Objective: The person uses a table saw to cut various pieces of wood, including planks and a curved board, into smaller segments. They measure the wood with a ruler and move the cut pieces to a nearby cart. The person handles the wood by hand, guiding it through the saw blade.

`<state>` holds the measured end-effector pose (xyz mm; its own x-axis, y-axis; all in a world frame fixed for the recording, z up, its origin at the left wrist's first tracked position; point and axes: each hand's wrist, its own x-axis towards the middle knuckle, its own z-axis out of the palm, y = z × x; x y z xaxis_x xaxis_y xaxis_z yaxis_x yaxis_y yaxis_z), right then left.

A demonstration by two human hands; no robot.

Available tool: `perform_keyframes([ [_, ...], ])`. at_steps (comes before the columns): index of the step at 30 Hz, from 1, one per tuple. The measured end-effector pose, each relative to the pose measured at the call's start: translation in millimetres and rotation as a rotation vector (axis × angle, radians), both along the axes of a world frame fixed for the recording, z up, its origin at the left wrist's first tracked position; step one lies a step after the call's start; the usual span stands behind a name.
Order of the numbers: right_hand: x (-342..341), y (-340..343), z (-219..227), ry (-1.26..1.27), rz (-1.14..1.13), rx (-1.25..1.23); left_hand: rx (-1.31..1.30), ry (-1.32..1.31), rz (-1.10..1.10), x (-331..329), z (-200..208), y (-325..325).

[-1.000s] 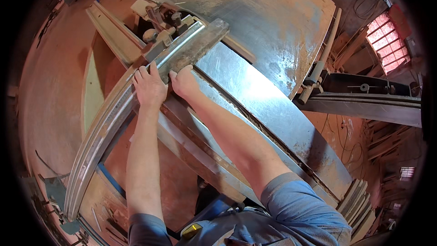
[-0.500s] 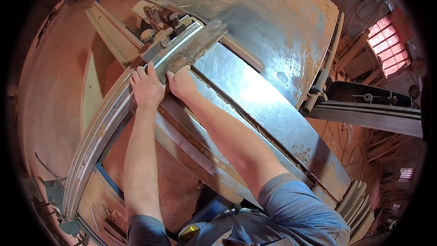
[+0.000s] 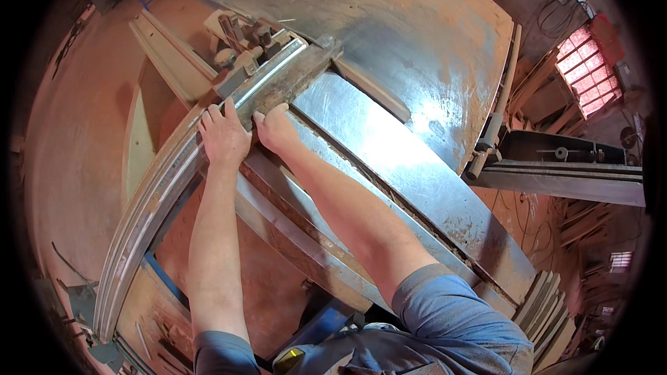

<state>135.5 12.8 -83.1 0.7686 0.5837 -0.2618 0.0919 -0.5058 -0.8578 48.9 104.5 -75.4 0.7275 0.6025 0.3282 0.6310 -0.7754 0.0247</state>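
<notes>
A thick, rough wooden board lies across the metal bed of a sliding table saw, along a metal fence rail. My left hand is at the board's near end, its fingers hooked over the rail and its thumb against the wood. Just right of it, my right hand is closed, knuckles up, at the board's near edge; its fingertips are hidden. Beyond the board's far end, a narrow wood strip rests on the bed beside the long slot.
Clamps and wood blocks crowd the rail's far side. A pale channel-shaped board stands to the left. A dark beam with a metal rail juts out at the right. Stacked planks lie lower right.
The board's far end and the broad saw table sit slightly lower in view. The narrow strip's near end appears a little further down and right. Both hands keep their places on the board.
</notes>
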Motion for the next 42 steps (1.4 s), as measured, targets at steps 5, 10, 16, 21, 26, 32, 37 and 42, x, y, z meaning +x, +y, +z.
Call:
perform_keyframes([
  [5,2.2,8.9,-16.8,-0.036,-0.034,0.071,-0.037,-0.012,0.001,1.6,-1.5,4.3],
  [10,2.4,13.3,-14.8,0.149,-0.048,-0.001,-0.018,0.092,-0.030,-9.8,-1.5,-2.0],
  [16,1.0,6.8,-24.6,0.288,-0.053,0.226,-0.129,0.132,-0.060,-12.6,9.0,-15.9],
  [21,-39.2,-51.5,-16.8,0.076,0.075,0.252,-0.445,0.154,0.049,-47.0,33.5,-50.1],
  [26,-112.9,-149.7,38.5,0.248,0.078,0.188,-1.403,-0.239,-0.009,-111.2,4.6,-85.7],
  [32,-143.8,-215.9,75.6,0.547,-0.194,0.398,-1.355,-0.594,0.015,-125.1,-1.3,-212.5],
  [37,-86.9,-277.7,123.2,0.401,-0.228,0.131,-1.746,-0.691,-0.374,-97.9,47.1,-250.6],
  [42,29.0,-306.1,181.4,0.006,-0.047,-0.142,-1.209,-0.447,-0.489,-100.0,52.1,-236.0],
])
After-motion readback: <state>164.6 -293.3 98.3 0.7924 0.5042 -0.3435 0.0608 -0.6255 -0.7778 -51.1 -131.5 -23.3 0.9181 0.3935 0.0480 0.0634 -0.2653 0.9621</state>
